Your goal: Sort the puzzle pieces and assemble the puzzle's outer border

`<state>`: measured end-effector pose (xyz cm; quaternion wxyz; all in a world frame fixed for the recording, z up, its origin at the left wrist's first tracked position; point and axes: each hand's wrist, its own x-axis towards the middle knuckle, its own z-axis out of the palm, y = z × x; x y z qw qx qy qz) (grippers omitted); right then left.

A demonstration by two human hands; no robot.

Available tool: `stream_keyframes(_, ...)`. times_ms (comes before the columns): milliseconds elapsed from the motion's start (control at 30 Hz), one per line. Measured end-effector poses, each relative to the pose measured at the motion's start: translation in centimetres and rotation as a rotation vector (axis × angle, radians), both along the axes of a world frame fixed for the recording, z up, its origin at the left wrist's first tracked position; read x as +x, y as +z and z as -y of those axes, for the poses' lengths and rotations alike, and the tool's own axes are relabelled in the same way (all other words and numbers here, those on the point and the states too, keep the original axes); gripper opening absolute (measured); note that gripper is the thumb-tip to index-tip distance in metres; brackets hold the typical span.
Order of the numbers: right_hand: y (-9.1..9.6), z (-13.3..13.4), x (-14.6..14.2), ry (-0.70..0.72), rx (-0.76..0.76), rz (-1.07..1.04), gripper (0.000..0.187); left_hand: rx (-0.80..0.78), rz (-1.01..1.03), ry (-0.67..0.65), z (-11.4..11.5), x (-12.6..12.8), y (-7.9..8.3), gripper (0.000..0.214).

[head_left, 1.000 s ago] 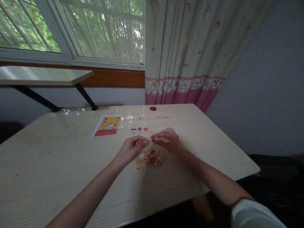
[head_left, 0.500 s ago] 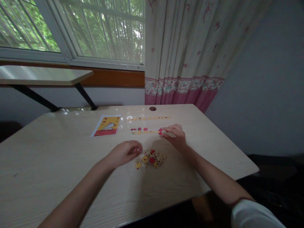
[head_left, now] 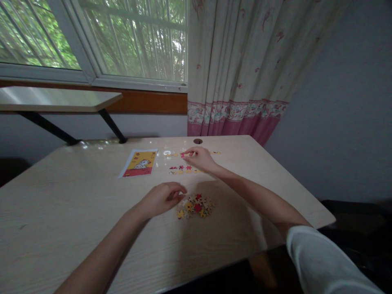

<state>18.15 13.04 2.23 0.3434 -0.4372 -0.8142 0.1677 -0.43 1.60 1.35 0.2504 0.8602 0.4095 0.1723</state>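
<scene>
My right hand [head_left: 199, 157] reaches far across the table and pinches a small red puzzle piece [head_left: 183, 154] at the far row of puzzle pieces [head_left: 171, 154]. A second, nearer row of red and yellow pieces [head_left: 183, 169] lies just below it. My left hand [head_left: 163, 198] rests on the table with fingers curled, touching the left edge of a loose pile of puzzle pieces [head_left: 196, 206]. Whether it holds a piece is hidden.
A yellow and red reference picture [head_left: 139, 163] lies left of the rows on the pale wooden table [head_left: 61, 204]. A cable hole [head_left: 197, 141] sits near the far edge. Behind stand a window, a wall shelf [head_left: 55, 100] and a floral curtain [head_left: 241, 69].
My right hand carried the red piece from beside the pile, past the nearer row's right end, up and left to the far row. My left hand drew back slightly beside the pile.
</scene>
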Motion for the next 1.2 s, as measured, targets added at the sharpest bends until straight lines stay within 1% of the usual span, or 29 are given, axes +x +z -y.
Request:
stream_keyframes(67,-0.1,-2.9,-2.2,-0.014,-0.056,0.044,0.032,0.02,0.004,0.021,0.0,0.1,-0.1,0.024)
stream_keyframes(133,-0.3,-5.4,-4.4,-0.043,-0.147,0.09,0.033,0.037,-0.009,0.029,0.1,0.2,-0.2,0.023)
stream_keyframes(233,-0.9,-7.9,-6.8,-0.081,-0.223,0.176,0.035,0.064,-0.027,0.033,0.0,0.2,-0.4,0.022)
stream_keyframes(333,-1.6,-9.2,-7.7,-0.07,-0.25,0.22,0.034,0.087,-0.021,0.038,0.0,0.1,-0.5,0.021)
stream_keyframes(533,-2.3,-10.6,-7.5,-0.009,-0.304,0.259,0.034,0.143,-0.046,0.018,0.0,0.4,-0.4,0.02)
stream_keyframes(700,-2.7,-10.8,-8.5,-0.03,-0.269,0.259,0.023,0.182,-0.087,0.013,0.1,0.7,-0.5,0.019)
stream_keyframes(833,-2.9,-10.6,-9.0,-0.033,-0.258,0.263,0.021,0.197,-0.104,0.013,0.1,0.7,-0.6,0.017)
stream_keyframes(967,-2.5,-10.0,-8.7,-0.038,-0.227,0.244,0.021,0.21,-0.108,0.02,0.1,0.6,-0.5,0.016)
stream_keyframes(1100,-1.3,-8.2,-7.5,-0.032,-0.158,0.189,0.02,0.199,-0.107,0.015,0.1,0.5,-0.3,0.017)
stream_keyframes(1200,-0.4,-5.5,-5.6,0.036,-0.108,0.148,0.018,0.192,-0.122,-0.014,0.4,0.9,-0.2,0.018)
